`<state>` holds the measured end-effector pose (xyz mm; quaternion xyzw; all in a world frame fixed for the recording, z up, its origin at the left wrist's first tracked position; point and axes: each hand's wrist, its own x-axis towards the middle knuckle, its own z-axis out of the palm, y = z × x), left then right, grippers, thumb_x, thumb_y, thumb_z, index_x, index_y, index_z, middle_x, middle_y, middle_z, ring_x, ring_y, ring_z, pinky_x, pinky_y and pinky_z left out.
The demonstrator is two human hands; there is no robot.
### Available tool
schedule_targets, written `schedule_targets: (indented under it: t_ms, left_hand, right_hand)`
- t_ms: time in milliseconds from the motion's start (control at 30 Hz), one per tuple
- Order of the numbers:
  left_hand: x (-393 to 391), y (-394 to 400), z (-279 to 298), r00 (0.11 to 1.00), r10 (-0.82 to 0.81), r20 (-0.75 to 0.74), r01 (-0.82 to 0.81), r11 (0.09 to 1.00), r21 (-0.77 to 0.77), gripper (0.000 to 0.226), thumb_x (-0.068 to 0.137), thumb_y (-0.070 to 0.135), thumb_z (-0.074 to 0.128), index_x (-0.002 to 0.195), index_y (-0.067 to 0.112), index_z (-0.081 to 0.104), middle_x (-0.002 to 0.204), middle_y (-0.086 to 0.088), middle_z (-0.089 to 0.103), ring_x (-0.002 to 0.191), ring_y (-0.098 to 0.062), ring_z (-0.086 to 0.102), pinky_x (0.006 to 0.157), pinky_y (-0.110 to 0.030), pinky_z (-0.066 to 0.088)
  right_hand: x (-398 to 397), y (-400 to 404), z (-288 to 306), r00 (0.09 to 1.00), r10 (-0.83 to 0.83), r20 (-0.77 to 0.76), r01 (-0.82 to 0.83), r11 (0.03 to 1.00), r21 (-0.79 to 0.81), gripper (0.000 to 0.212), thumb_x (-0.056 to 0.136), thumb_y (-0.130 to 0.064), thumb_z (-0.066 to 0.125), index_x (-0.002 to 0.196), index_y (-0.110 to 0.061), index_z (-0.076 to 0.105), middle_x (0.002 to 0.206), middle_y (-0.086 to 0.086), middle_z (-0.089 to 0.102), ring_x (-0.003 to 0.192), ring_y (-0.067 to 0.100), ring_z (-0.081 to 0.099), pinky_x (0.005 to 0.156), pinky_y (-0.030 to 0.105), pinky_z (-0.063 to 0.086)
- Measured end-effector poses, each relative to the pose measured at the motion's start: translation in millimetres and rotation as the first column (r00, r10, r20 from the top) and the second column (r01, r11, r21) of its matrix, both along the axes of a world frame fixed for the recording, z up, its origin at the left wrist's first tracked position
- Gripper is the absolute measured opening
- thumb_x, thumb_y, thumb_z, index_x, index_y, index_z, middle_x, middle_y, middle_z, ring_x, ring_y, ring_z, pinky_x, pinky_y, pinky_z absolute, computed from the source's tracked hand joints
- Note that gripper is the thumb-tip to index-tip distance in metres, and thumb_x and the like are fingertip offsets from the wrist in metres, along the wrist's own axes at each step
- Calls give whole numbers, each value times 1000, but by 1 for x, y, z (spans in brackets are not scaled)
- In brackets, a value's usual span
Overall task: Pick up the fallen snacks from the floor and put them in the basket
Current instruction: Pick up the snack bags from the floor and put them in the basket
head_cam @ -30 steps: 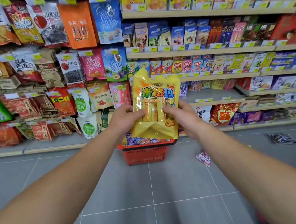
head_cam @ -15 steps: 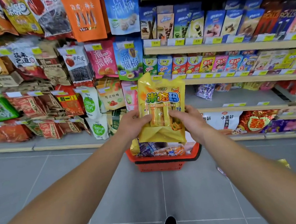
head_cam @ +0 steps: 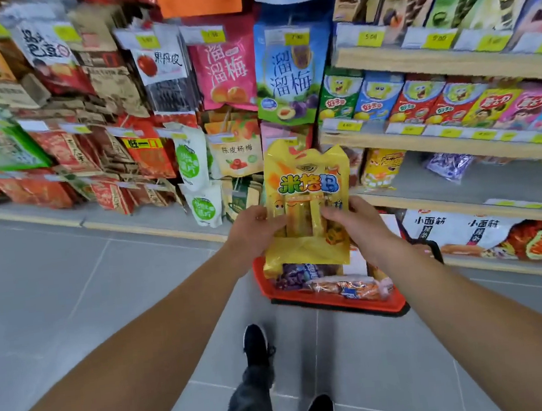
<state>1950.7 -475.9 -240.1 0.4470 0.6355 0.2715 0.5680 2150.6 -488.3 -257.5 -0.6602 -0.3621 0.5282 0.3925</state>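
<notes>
The big yellow snack bag (head_cam: 307, 201) is held up in the middle of the frame, right above the red basket (head_cam: 335, 305) on the floor, so I think it is about to go in. The basket already has other snacks (head_cam: 344, 289) inside. The left hand (head_cam: 254, 231) grips one side of the bag and the right hand (head_cam: 356, 225) grips the other, thumbs in front, fingers curled behind. Full shelves (head_cam: 448, 62) fill the top of the frame.

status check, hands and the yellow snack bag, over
Left hand and right hand both grip the yellow snack bag, upright above the red basket. Basket already holds snacks. Nothing between bag and basket.
</notes>
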Motion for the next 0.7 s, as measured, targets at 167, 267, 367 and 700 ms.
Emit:
schedule_targets:
  t_ms: [167, 267, 367, 700]
  left_hand:
    - [-28, 66, -59, 1000, -16, 20, 19, 990, -141, 26, 71, 37, 79, 89, 22, 66, 94, -4, 72, 90, -27, 71, 83, -48, 59]
    - [-36, 90, -101, 997, -72, 36, 79, 969, -235, 49, 55, 39, 74, 100, 23, 68, 95, -8, 74, 89, -29, 72, 80, -55, 59]
    - [-39, 104, -149, 990, -140, 26, 141, 937, -321, 59, 51, 35, 69, 107, 21, 67, 99, -12, 74, 91, -32, 72, 80, -56, 58]
    - [-26, 119, -277, 968, -242, -72, 188, 882, -431, 40, 73, 9, 75, 111, 14, 68, 97, -13, 72, 76, -21, 66, 70, -32, 56]
  right_hand:
    - [-28, 47, -51, 998, -26, 62, 32, 995, -92, 30, 82, -30, 79, 109, -25, 69, 101, -5, 75, 98, 20, 71, 88, 41, 55]
    - [-35, 63, -79, 993, -46, 105, 64, 984, -166, 28, 85, -25, 77, 111, -23, 65, 101, -6, 73, 96, 15, 68, 82, 34, 50]
    - [-35, 70, -112, 991, -34, 131, 64, 971, -229, 34, 85, -26, 78, 116, -23, 64, 106, -8, 71, 98, 11, 66, 83, 33, 50]
    - [-31, 72, -245, 987, -92, 132, 137, 906, -400, 49, 79, -14, 80, 124, -24, 61, 112, -5, 70, 101, 15, 69, 77, 31, 56]
